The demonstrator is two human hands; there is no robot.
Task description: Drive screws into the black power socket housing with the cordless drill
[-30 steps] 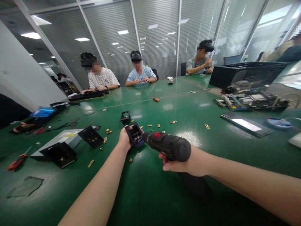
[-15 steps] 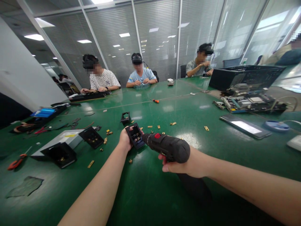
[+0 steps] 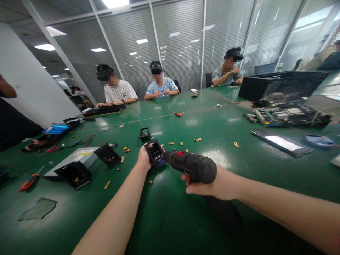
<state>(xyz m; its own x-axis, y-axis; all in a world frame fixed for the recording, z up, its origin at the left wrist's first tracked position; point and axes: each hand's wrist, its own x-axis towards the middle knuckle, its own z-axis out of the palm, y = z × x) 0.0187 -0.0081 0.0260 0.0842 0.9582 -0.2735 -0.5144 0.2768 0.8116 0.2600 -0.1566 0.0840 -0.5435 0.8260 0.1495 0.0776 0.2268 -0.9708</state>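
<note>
My left hand (image 3: pixel 145 158) is closed round a small black box-like housing (image 3: pixel 157 163), its open side tilted up and brass parts visible inside. In my right hand (image 3: pixel 209 186) is a black cordless drill (image 3: pixel 191 166) with a red switch on top, gripped by its handle. The drill's nose points left at the housing; whether the bit touches a part inside I cannot tell. Similar black housings stand nearby: one square frame (image 3: pixel 144 133) beyond my left hand and two more, a middle one (image 3: pixel 107 156) and a nearer one (image 3: pixel 74 174), to the left. Small brass plates (image 3: pixel 197 139) lie scattered around.
An orange-handled screwdriver (image 3: pixel 29 183) and a glassy shard (image 3: pixel 39 209) lie at the left, near a grey metal box (image 3: pixel 89 156). On the right are a phone (image 3: pixel 280 141), a circuit board (image 3: pixel 292 112) and a black case (image 3: pixel 281 83). Several people sit across the green table (image 3: pixel 170 216).
The whole view has shifted slightly, moving the table's things a little to the right. Both hands keep their grip, the drill still against or near the housing. A person's arm appears at far left.
</note>
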